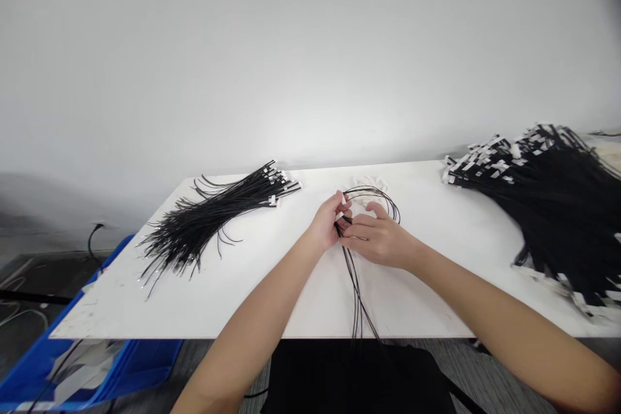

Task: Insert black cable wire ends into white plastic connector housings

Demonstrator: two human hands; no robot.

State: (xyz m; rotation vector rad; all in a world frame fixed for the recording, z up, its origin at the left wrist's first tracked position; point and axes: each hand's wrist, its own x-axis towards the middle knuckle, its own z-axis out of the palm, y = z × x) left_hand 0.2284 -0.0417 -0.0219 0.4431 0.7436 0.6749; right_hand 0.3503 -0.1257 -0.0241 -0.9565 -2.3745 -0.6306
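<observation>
Thin black cables run between my two hands over the middle of the white table. One part loops up and round beyond my right hand; the loose ends hang down past the table's front edge. My left hand is closed around the cables, with small white tags showing at its fingertips. My right hand pinches the same cables from the right, its index finger bent up. The exact fingertip contact is partly hidden. Just behind the hands lies a small heap of white pieces, partly covered by the loop.
A bundle of black cables with white-tagged ends lies to the left. On the right is a much larger pile of black cables with white tags. A blue bin holding pale scraps stands below the left edge. The wall rises behind.
</observation>
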